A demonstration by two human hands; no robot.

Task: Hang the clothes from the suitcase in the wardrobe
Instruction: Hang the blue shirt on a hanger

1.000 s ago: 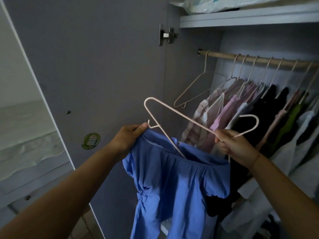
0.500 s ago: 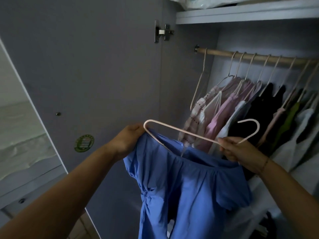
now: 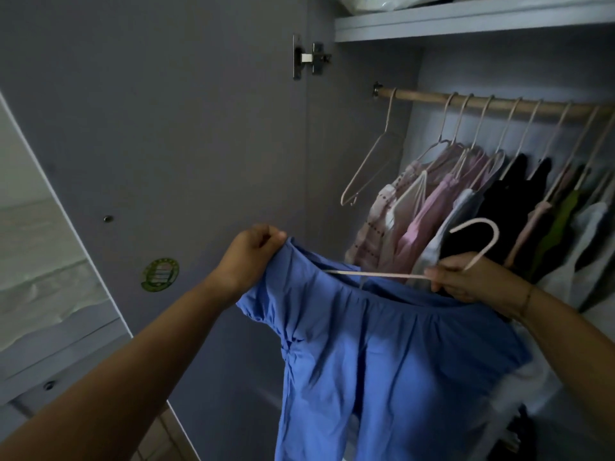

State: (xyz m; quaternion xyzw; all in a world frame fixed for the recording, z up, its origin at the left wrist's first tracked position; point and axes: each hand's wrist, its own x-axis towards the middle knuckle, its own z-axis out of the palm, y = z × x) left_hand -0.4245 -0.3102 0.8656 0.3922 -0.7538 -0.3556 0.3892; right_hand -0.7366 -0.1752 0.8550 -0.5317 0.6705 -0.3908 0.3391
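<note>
A blue top (image 3: pixel 382 354) hangs in front of the open wardrobe. My left hand (image 3: pixel 253 251) pinches its neckline at the left shoulder. My right hand (image 3: pixel 466 277) grips a pale pink hanger (image 3: pixel 479 241) at the base of its hook. The hanger's left arm lies inside the top's neck opening, mostly covered by the blue cloth. Its hook points up and to the right, below the wooden rail (image 3: pixel 499 103). The suitcase is out of view.
Several clothes on pink hangers (image 3: pixel 482 201) crowd the rail from its middle to the right. One empty hanger (image 3: pixel 372 168) hangs at the rail's left end. The open wardrobe door (image 3: pixel 166 144) stands at the left. A shelf (image 3: pixel 466 18) runs above the rail.
The hanger has tilted down flat and slid further into the top's neckline. My left hand has pulled the blue cloth over the hanger's left end, which was bare before.
</note>
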